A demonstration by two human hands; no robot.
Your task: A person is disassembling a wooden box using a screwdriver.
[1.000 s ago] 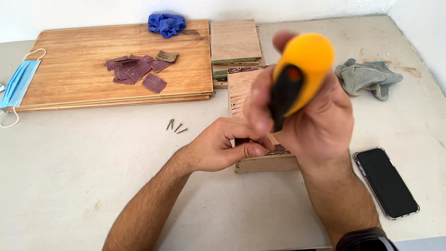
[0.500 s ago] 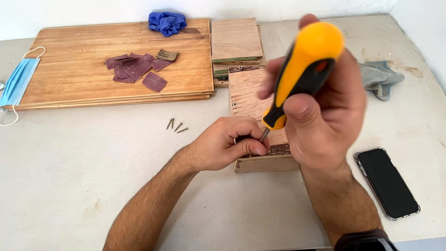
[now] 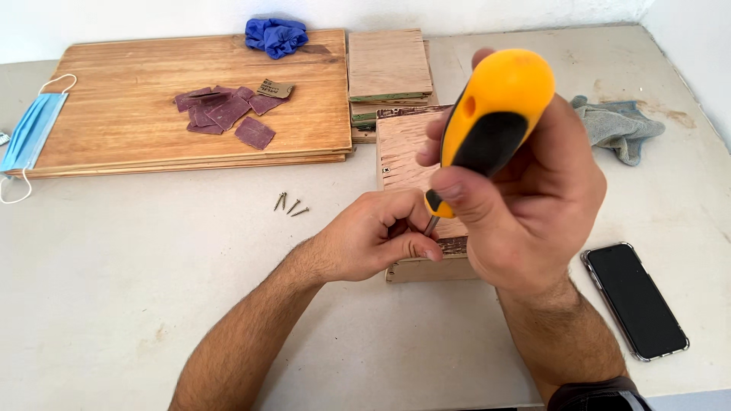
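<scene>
At far left lies a face mask (image 3: 30,133), then a wooden board (image 3: 137,144). Mid-frame, the left hand (image 3: 365,240) pinches the screwdriver (image 3: 491,122) tip against a wood block (image 3: 403,148). The right hand (image 3: 533,205) grips its yellow handle. A phone (image 3: 636,301) lies lower right.

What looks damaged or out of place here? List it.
The near edge of the small wooden piece under the left hand looks chipped and ragged. Loose screws lie scattered on the table. Nothing else stands out.
</scene>
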